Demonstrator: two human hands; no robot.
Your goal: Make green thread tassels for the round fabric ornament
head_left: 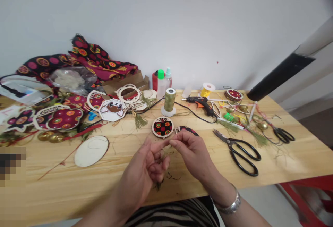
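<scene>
My left hand (pixel 142 171) is closed near the table's front edge, its fingers curled around a small bunch of olive-green thread (pixel 161 157). Dark thread ends hang below the fingers. Just to the right, my right hand (pixel 194 152) pinches thumb and forefinger together by the left forefinger's tip, on what looks like a fine strand of the same thread. Beyond the hands lies a round wood-framed ornament (pixel 163 128) with dark flowered fabric. A second fabric piece (pixel 188 129) is partly hidden behind my right hand. A spool of olive-green thread (pixel 170 101) stands farther back.
Large black-handled scissors (pixel 244 152) lie at right, with smaller scissors (pixel 283 135) beyond. A glue gun (pixel 199 102) trails its cable behind. An oval white disc (pixel 91 150) lies at left, near piled ornaments (pixel 65 117). Bottles (pixel 161 84) stand by the wall.
</scene>
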